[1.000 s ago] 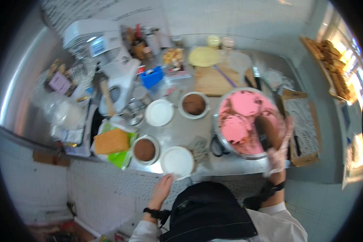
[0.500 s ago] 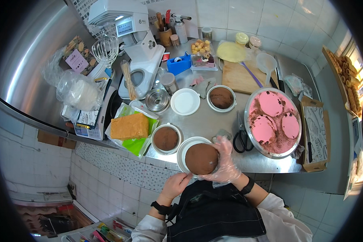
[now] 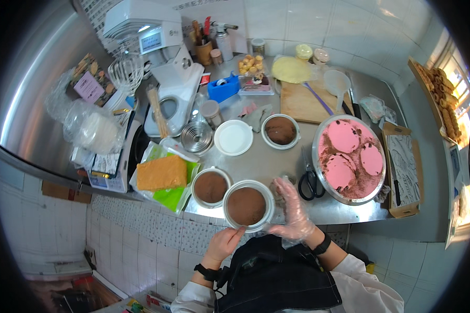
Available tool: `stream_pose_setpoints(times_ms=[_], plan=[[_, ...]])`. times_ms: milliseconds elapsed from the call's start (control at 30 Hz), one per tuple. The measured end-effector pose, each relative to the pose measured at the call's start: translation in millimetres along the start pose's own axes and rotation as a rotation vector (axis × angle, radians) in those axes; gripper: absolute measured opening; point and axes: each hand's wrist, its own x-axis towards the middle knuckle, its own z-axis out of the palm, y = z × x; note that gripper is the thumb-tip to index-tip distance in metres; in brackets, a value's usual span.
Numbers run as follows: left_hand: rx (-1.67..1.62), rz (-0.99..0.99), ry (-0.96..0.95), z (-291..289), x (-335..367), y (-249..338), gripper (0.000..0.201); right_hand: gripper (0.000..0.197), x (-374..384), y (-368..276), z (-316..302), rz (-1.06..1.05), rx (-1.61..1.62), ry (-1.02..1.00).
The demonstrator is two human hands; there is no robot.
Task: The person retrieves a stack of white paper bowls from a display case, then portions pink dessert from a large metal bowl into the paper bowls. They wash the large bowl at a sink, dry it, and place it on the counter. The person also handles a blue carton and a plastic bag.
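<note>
A white round dish (image 3: 267, 193) holding a brown cake round (image 3: 247, 205) sits at the near edge of the steel counter (image 3: 266, 161). My bare left hand (image 3: 224, 242) pinches the dish's near rim from below. To the right of the dish hovers my right hand (image 3: 292, 208) in a clear plastic glove, with its fingers spread and nothing in them. A second dish with a brown round (image 3: 210, 187) stands just to the left. A large metal pan (image 3: 318, 136) at the right carries three pink rounds (image 3: 343, 136).
Black scissors (image 3: 309, 182) lie between the pan and my right hand. Farther back are an empty white dish (image 3: 233, 137), a third brown-filled dish (image 3: 280, 130), nested metal rings (image 3: 197, 136) and a cutting board (image 3: 303, 104). A yellow sponge block (image 3: 162, 172) and stand mixer (image 3: 156, 36) are at the left.
My right hand left the metal pan, set a brown round into the near dish, and has now drawn off to the dish's right side. The view has tilted down.
</note>
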Motion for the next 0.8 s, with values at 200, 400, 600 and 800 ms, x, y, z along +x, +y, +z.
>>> stream_pose_setpoints(times_ms=[200,400,600,800], plan=[[-0.351,-0.565,-0.166,27,5,-17,0.014,0.062,-36,-40,-54,0.35,0.677,0.257],[-0.035,-0.125,-0.002,62,37,-39,0.012,0.049,-70,-60,-84,0.275,0.935,0.625],[0.148,-0.008,-0.019,91,68,-62,0.014,0.048,-88,-64,-92,0.181,0.883,0.835],[0.096,-0.421,-0.021,90,94,-57,0.024,0.045,-95,-66,-100,0.176,0.863,0.861]])
